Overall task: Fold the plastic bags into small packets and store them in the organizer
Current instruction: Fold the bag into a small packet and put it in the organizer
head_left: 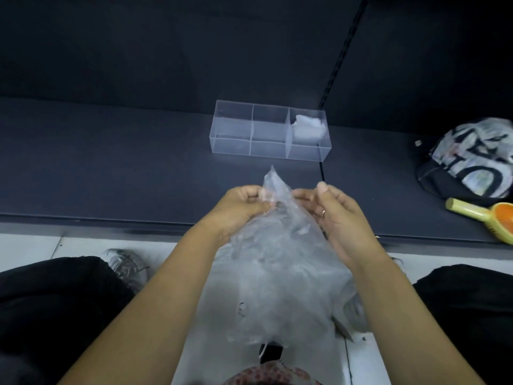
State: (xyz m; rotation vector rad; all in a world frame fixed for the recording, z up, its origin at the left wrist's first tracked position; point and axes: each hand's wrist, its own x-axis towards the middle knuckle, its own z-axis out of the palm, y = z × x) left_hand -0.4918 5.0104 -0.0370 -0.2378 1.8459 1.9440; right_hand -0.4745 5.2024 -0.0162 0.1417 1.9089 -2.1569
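Hands [286, 207] pinch clear bag [280, 262] (cap [472, 159] lettering unreadable).

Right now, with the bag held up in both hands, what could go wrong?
1. The plastic bag is crumpled and hangs loose below the left hand and right hand; the folds may come out uneven.
2. A bulky packet might not fit the organizer, whose right compartment already holds a white packet.

A thin, clear, crinkled plastic bag [277, 262]. A clear, glossy, hard-plastic organizer [268, 132] holding a cloudy white plastic packet [308, 128]. A matt, smooth dark shelf [111, 168]. A printed cloth cap [472, 159]. Pale glossy floor tiles [33, 248].
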